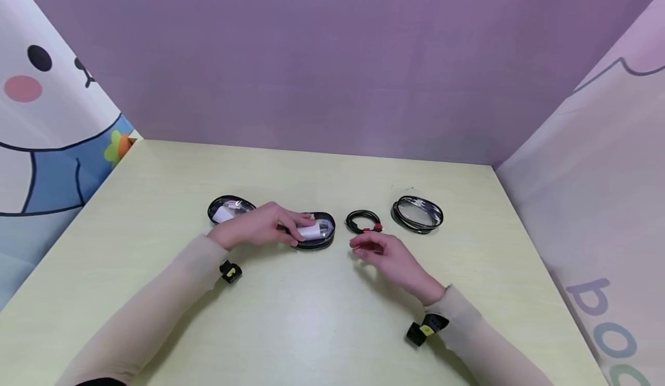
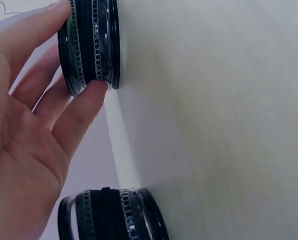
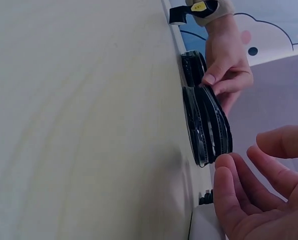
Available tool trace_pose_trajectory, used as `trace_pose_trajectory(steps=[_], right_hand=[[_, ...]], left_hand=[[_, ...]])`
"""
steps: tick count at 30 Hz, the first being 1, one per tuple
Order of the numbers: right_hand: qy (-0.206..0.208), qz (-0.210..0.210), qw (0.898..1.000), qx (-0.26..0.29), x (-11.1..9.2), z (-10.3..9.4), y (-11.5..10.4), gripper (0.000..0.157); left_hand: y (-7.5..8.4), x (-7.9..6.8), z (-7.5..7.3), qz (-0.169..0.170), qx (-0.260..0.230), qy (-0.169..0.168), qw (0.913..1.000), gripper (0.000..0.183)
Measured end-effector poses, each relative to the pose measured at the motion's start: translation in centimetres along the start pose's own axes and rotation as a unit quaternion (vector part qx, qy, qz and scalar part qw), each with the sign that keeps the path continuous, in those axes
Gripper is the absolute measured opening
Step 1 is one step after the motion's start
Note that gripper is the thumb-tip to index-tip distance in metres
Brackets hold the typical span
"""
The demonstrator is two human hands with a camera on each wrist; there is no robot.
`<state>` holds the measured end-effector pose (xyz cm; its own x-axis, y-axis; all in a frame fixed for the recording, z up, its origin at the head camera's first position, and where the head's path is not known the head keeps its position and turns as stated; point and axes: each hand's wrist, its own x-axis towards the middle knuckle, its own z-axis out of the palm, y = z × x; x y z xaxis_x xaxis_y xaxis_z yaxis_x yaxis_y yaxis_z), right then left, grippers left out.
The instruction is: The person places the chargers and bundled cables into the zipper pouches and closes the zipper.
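My left hand [image 1: 267,224] holds a round black-edged zip pouch [image 1: 324,230] by its left side. Through its clear top show a white piece and a coiled cable. In the left wrist view, thumb and fingers lie around the rim of this pouch [image 2: 88,45], with zip teeth along its side. A second, similar pouch [image 1: 228,208] lies partly behind the left wrist. My right hand [image 1: 389,259] holds nothing, its fingers loosely bent just in front of a small coiled black cable [image 1: 351,222] with red ends. In the right wrist view the right fingertips [image 3: 224,162] overlap the held pouch's lower end.
Another round clear-topped pouch [image 1: 395,216] with a black rim lies to the right of the coiled cable. All of it lies on a pale wooden table [image 1: 291,328]. A purple backdrop [image 1: 332,74] rises behind the table, with printed cloth [image 1: 597,201] at the sides.
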<state>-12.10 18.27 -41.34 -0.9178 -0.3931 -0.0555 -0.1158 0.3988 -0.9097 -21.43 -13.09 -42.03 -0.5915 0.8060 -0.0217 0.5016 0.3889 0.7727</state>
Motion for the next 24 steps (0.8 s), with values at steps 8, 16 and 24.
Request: trace_pose_trajectory(steps=[8,16,24], right_hand=[[-0.005,-0.016,1.000,-0.006,1.1,0.6,0.9,0.031],[-0.018,-0.020,0.999,-0.022,2.0,1.7,0.4,0.032],[-0.004,-0.018,0.998,-0.060,2.9,2.3,-0.1,0.034]], left_hand=[[0.8,-1.1,0.8,0.001,0.010,-0.024,0.9997,0.021],[1.5,-1.6,1.8,0.024,0.021,-0.008,0.9995,0.020],[2.1,-2.0,2.2,0.019,0.025,-0.023,0.9993,0.019]])
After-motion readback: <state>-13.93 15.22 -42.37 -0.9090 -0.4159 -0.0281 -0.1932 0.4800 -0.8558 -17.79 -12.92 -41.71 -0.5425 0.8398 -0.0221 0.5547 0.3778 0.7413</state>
